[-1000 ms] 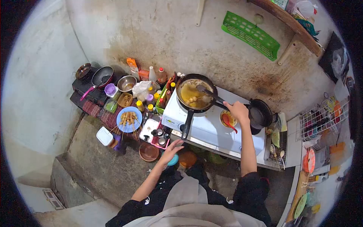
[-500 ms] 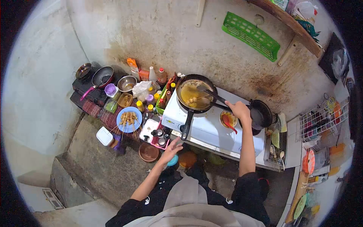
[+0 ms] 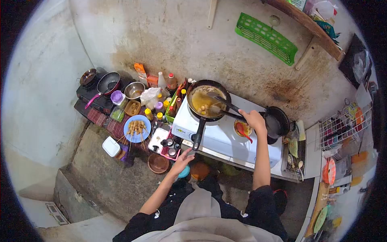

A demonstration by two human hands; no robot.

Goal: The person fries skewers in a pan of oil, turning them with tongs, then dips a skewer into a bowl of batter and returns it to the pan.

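My right hand (image 3: 254, 121) is closed around the joined end of dark tongs (image 3: 229, 107). Their two arms are spread, and both tips reach into a black frying pan (image 3: 205, 83) on the white stove (image 3: 225, 135). Yellowish oil lies in the pan, with a few small pale pieces of food (image 3: 204, 109) beside the lower tip. My left hand (image 3: 182, 161) is open, its fingers apart, just below the end of the pan's handle (image 3: 197, 139). Under the tongs sits a bowl of orange sauce (image 3: 238, 128) with a red spoon (image 3: 243, 131) in it.
To the left, a blue plate (image 3: 137, 129) bears several skewers. Sauce bottles (image 3: 171, 82) crowd the space beside the stove. A dark wok (image 3: 278, 123) occupies the stove's right side. Near the floor stand a pink basket (image 3: 169, 151) of small jars and a brown bowl (image 3: 158, 163).
The lower arm of the tongs has swung left into the pan, close to the food pieces. My left hand stays near the handle's end. The view has shifted slightly.
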